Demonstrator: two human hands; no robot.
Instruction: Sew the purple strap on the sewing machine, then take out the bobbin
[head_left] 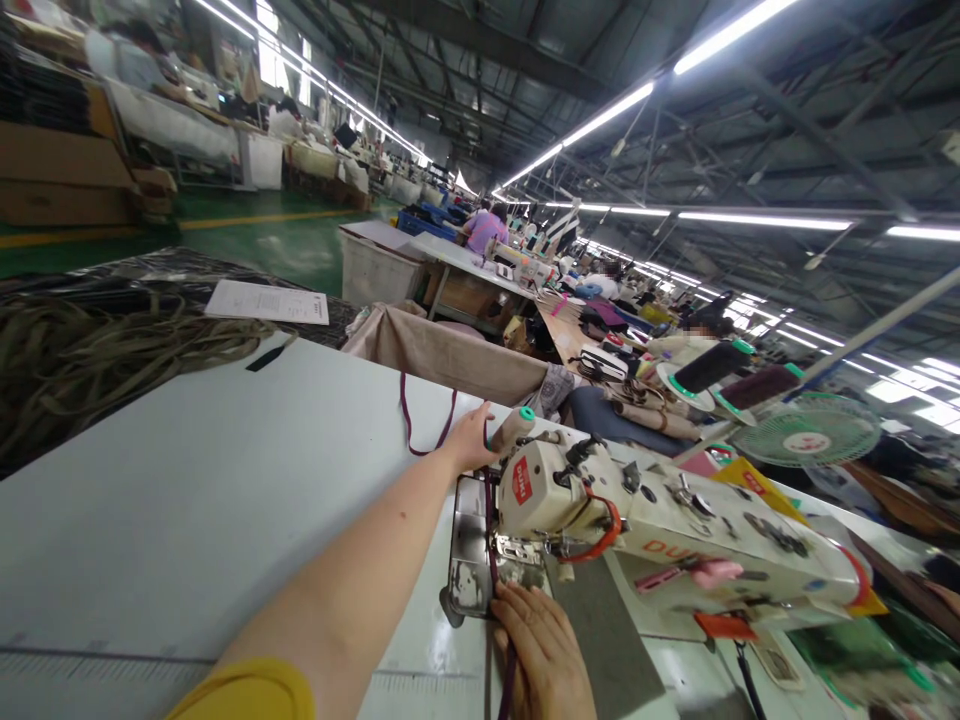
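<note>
A narrow maroon strip (493,545) runs over the metal bed plate (471,545) of a white sewing machine (645,520), close beside its presser foot. My left hand (472,440) reaches behind the machine head and grips the strip there. Beyond it, the strip's far end loops on the white tabletop (315,470). Nearer me, my right hand (544,645) has its fingers together over the strip, which comes out again below the thumb side. A beige thread cone (514,428) stands against my left hand and partly hides its fingertips.
At the left lies a heap of olive straps (112,345) and a printed paper sheet (266,302). A cloth-lined bin (450,350) sits past the far table edge. Dark thread cones (709,368) and a green fan (810,435) stand right. Other people work at benches behind.
</note>
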